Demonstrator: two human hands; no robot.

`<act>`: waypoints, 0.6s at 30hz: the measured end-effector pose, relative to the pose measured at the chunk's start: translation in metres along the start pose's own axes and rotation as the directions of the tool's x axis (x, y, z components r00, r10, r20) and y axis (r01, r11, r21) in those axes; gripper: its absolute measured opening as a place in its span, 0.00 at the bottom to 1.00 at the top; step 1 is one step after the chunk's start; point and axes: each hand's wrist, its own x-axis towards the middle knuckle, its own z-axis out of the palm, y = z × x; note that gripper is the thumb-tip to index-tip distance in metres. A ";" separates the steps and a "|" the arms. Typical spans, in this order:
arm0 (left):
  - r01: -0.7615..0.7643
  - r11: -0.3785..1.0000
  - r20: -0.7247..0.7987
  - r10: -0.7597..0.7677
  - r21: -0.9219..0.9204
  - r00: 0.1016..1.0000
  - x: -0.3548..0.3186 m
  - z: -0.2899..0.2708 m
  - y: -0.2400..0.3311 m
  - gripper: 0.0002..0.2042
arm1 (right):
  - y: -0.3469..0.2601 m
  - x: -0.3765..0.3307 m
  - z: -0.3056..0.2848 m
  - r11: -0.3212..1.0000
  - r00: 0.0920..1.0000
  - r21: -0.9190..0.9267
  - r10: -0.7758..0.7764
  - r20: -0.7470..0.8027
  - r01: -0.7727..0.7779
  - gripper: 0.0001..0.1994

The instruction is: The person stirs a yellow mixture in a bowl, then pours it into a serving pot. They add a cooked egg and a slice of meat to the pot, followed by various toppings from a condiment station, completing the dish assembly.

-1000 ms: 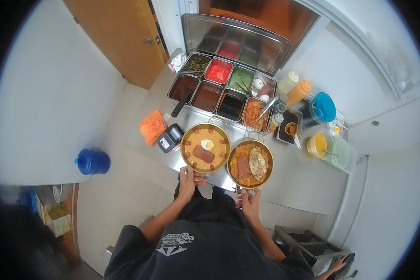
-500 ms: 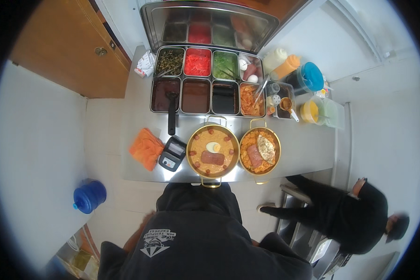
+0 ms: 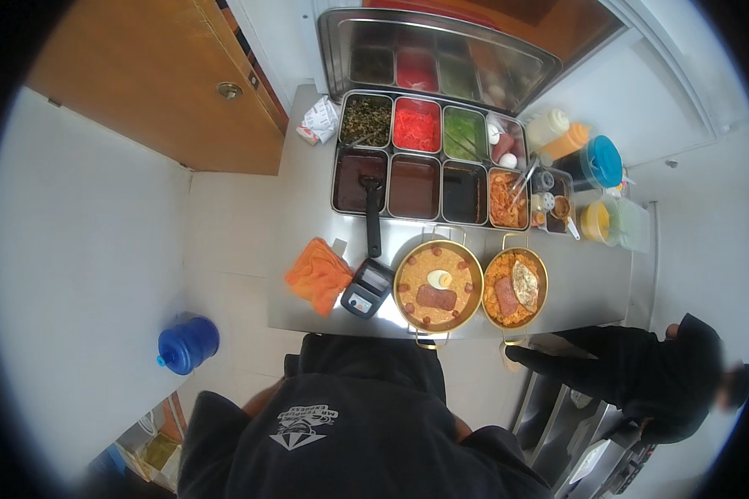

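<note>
Neither of my hands shows; only a little of each arm is visible beside my dark shirt (image 3: 366, 432). In front of me at the counter's near edge stands a wide golden pan (image 3: 399, 303) of creamy orange food, topped with a halved boiled egg (image 3: 439, 280), a slab of luncheon meat (image 3: 436, 298) and several small sausage pieces. Right of it, a smaller golden pan (image 3: 544, 291) contains orange rice with a meat slab (image 3: 506, 296) and a seasoned fried egg (image 3: 524, 284). To the left are a black label-printer-like device (image 3: 368, 288) and a crumpled orange cloth (image 3: 319, 277).
A steel topping station (image 3: 429, 155) with a raised lid (image 3: 441, 62) spans the back; a black-handled ladle (image 3: 373, 224) rests in its sauce. Squeeze bottles (image 3: 548, 129) and a blue-lidded jug (image 3: 603, 164) stand right. Another person (image 3: 641, 370) is at right; a blue water jug (image 3: 189, 345) sits on the floor.
The whole view has shifted, so the counter and its things appear farther right and slightly lower. The pans, cloth and device keep their places on the counter. The other person's posture differs slightly.
</note>
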 end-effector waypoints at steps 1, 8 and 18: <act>-0.002 1.000 -0.015 0.002 -0.015 1.000 -0.002 -0.005 0.001 0.21 | -0.005 -0.001 0.003 1.000 1.000 0.003 0.004 0.019 -0.004 0.29; -0.004 0.999 0.012 0.005 -0.041 1.000 0.020 -0.006 0.008 0.21 | -0.020 0.002 0.011 1.000 0.999 0.011 0.022 0.039 -0.023 0.30; -0.080 0.987 0.131 0.098 -0.141 0.986 0.041 -0.002 0.025 0.20 | -0.055 -0.022 0.036 0.994 0.993 0.101 0.031 0.116 -0.043 0.31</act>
